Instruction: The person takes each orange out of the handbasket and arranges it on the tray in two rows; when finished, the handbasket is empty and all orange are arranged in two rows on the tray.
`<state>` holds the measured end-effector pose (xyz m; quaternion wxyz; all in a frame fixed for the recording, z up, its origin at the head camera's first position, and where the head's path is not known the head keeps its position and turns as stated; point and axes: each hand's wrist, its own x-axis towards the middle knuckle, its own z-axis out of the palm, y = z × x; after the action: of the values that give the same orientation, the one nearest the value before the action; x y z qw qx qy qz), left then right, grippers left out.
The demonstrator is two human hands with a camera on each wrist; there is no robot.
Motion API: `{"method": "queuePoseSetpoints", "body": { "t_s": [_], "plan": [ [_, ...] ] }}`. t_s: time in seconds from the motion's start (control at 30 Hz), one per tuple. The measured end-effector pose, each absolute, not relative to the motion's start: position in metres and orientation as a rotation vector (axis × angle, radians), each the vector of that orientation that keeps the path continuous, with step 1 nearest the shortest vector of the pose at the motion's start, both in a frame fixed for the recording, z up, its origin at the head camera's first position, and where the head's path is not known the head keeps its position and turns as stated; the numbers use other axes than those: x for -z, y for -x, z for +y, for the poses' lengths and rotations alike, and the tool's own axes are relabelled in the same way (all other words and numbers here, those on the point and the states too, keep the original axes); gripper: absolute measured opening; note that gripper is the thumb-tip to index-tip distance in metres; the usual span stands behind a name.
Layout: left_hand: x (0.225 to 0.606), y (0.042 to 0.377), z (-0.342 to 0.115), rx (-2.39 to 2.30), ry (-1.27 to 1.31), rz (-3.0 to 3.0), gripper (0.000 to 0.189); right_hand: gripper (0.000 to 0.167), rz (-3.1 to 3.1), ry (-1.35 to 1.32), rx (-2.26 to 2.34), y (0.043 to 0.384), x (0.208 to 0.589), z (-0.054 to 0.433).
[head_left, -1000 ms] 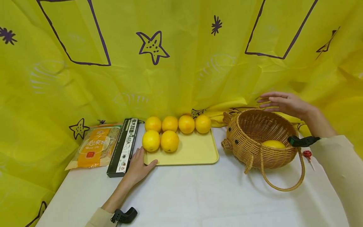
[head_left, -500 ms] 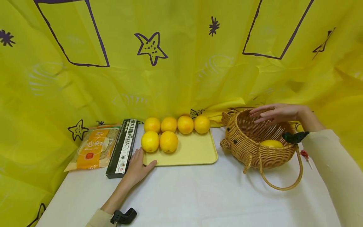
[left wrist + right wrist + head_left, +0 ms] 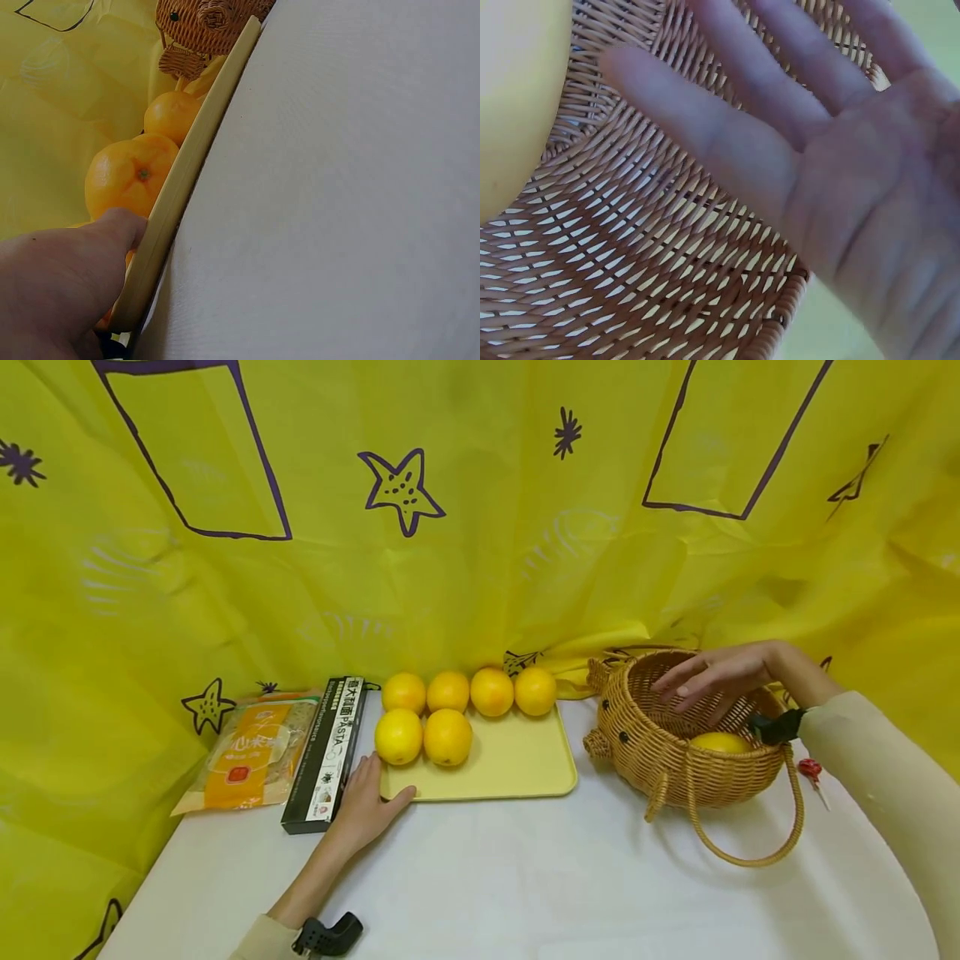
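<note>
My left hand (image 3: pixel 367 802) rests at the near left corner of a pale yellow tray (image 3: pixel 525 760), thumb along the front rim and fingers along the left side. In the left wrist view the thumb touches the rim beside the oranges (image 3: pixel 127 180). Several oranges (image 3: pixel 448 737) sit on the tray's left and back parts. My right hand (image 3: pixel 720 672) reaches over the far rim into a pig-shaped wicker basket (image 3: pixel 675 777), fingers spread and holding nothing. A smooth yellow fruit (image 3: pixel 722 742) lies inside the basket, apart from the fingers in the right wrist view.
Left of the tray lie a black pasta box (image 3: pixel 322 760) and a clear bag of noodles (image 3: pixel 251 752). The basket's handle (image 3: pixel 757 862) hangs toward the front. A red lollipop (image 3: pixel 810 768) lies to its right. A yellow curtain (image 3: pixel 480 568) rises behind.
My right hand has come down from above the basket's far rim into its opening. The left hand has stayed at the tray corner, and the oranges have not moved.
</note>
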<state>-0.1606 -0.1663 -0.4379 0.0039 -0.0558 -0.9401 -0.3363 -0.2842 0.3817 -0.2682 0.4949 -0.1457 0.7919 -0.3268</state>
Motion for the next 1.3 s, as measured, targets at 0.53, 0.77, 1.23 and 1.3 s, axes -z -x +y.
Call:
{"method": "queuePoseSetpoints", "body": {
  "t_s": [0.53, 0.77, 1.23, 1.3],
  "plan": [
    [0.440, 0.158, -0.170, 1.059, 0.141, -2.968, 0.091, 0.060, 1.907, 0.277, 0.761, 0.280, 0.274, 0.385],
    [0.438, 0.157, -0.169, 1.055, 0.151, -2.948, 0.090, 0.062, 1.951, 0.227, 0.727, 0.282, 0.276, 0.384],
    [0.438, 0.158, -0.167, 1.043, 0.145, -2.959, 0.091, 0.062, 1.817, 0.239, 0.755, 0.293, 0.299, 0.381],
    [0.437, 0.158, -0.167, 1.041, 0.150, -2.951, 0.091, 0.062, 1.836, 0.236, 0.758, 0.293, 0.299, 0.379]
  ]
}}
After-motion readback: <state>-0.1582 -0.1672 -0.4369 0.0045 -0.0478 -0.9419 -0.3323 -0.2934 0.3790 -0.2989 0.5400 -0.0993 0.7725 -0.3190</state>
